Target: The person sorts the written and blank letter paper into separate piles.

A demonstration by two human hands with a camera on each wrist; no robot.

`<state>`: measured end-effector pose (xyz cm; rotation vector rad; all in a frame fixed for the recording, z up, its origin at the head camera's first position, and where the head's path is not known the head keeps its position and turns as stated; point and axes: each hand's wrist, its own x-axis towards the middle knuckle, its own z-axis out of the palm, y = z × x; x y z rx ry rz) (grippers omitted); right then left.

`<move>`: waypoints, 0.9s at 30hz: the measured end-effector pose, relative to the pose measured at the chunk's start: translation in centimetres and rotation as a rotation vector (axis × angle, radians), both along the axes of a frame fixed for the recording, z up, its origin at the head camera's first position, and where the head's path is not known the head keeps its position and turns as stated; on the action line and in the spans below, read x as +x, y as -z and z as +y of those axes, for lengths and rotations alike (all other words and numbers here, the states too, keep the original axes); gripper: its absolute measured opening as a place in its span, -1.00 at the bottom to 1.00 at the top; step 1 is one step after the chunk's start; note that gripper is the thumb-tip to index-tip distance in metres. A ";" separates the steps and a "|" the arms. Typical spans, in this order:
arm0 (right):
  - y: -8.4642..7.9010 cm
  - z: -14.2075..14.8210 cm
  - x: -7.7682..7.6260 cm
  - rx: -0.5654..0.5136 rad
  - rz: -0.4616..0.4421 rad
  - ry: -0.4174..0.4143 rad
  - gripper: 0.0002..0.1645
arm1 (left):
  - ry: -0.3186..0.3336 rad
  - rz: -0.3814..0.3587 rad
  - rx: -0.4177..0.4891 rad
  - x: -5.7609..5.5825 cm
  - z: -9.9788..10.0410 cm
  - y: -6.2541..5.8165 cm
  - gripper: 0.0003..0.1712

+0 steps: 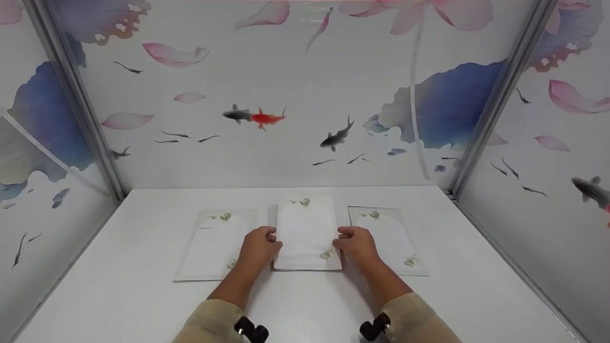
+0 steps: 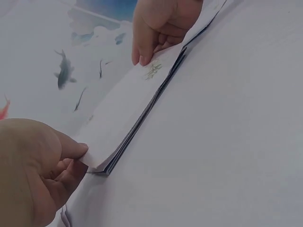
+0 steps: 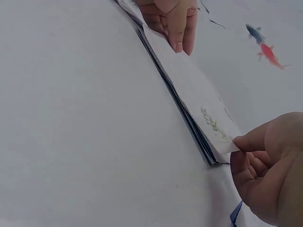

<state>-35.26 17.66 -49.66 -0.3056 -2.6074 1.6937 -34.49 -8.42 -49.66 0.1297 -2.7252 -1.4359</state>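
Cuffs (image 1: 209,321) foremost; hands (image 1: 258,247) (image 1: 358,244) pinch stack (image 1: 306,233), seemingly paper sheets.

White table (image 1: 128,257), boxed by printed panels: back (image 1: 295,162), left (image 1: 62,228), right (image 1: 529,228). Grey metal post at each rear corner, left post (image 1: 74,95) and right post (image 1: 503,95). Back print: dark fish (image 1: 237,114) touching red fish (image 1: 269,118), lone dark fish (image 1: 336,135) right of them, pink petal (image 1: 167,55) upper left, blue leaf (image 1: 452,105) near right post. Pale strip (image 1: 413,95) runs down over that leaf.
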 end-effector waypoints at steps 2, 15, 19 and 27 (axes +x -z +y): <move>-0.1 0.0 0.2 -0.019 -0.009 0.004 -0.56 | -0.009 0.011 0.009 0.0 -0.1 0.0 -0.50; 0.0 0.0 0.5 -0.080 -0.007 -0.001 -0.62 | -0.027 0.050 0.049 -0.2 -0.4 0.1 -0.65; -0.1 0.3 0.2 -0.076 -0.015 0.007 -0.59 | -0.034 0.034 0.072 -0.2 -0.2 -0.1 -0.66; -1.0 2.6 -0.4 -0.055 -0.054 0.004 -0.57 | -0.046 0.046 0.120 -0.1 1.8 -0.3 -0.66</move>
